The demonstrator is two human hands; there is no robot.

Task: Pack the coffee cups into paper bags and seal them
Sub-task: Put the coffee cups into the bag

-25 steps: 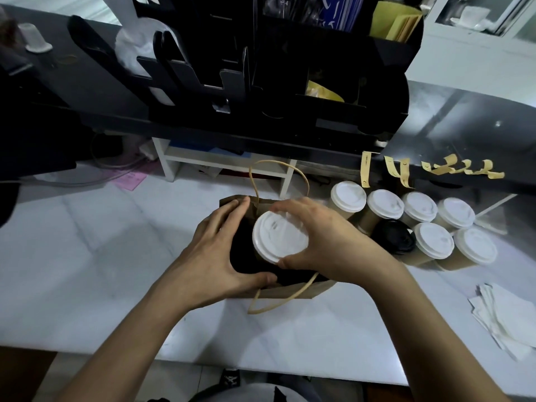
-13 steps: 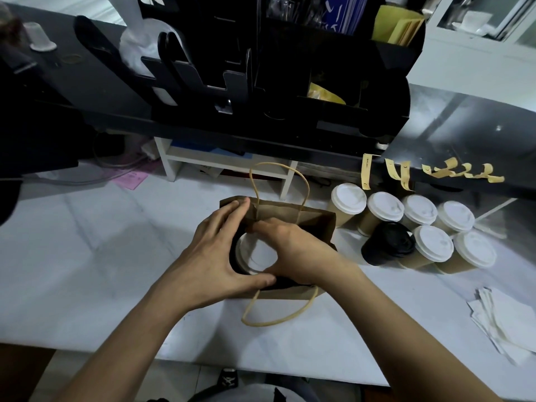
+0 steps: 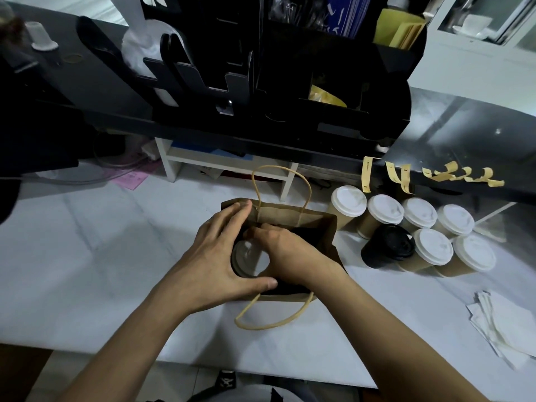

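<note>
Head view. Brown paper bag [image 3: 293, 217] stands open on the white counter [image 3: 87, 256], one twine handle upright at the far side, the other lying flat toward the viewer. Left hand [image 3: 214, 256] holds the bag mouth at its left edge: fingers on the far rim, thumb along the near rim. Right hand [image 3: 285, 250] reaches inside the bag w/ fingers bent over a cup's white lid [image 3: 246, 258]; whether they actually grip the cup cannot be told, since fingertips are hidden. Cup sits low in the bag's left part. R of bag: six white-lidded cups [image 3: 432, 246] in two rows, plus one black-lidded cup [image 3: 388, 246] just beside the bag. Tan sticker strips [image 3: 403, 177] hang from the black shelf edge behind them. Folded napkins [image 3: 504, 323] lie at far R.
</note>
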